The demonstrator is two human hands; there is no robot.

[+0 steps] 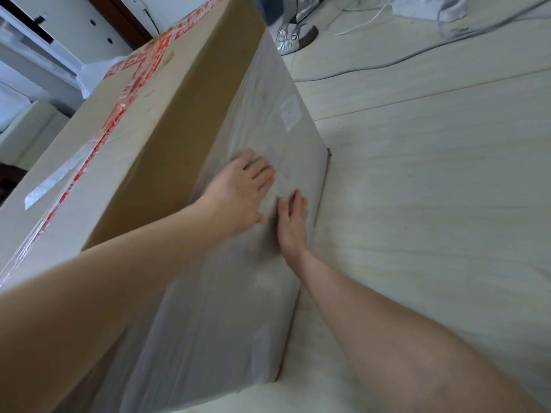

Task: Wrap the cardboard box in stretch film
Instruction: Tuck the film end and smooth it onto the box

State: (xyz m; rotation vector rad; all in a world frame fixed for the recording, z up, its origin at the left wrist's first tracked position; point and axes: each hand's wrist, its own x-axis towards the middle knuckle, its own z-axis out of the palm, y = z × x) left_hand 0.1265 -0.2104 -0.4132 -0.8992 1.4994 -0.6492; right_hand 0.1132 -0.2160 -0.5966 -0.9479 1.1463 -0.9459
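A large cardboard box stands on the floor, its top sealed with red-printed tape. Cloudy stretch film covers the lower part of its right side, down to the floor. My left hand lies flat on the film with its fingers spread, pressing it to the side of the box. Just below and to the right, my right hand also rests flat on the film, fingers straight and pointing up. No film roll is in view.
Pale wood-look floor stretches to the right of the box. Cables and a white power strip lie at the back right. Another person's silver shoe stands behind the box. White furniture is at the left.
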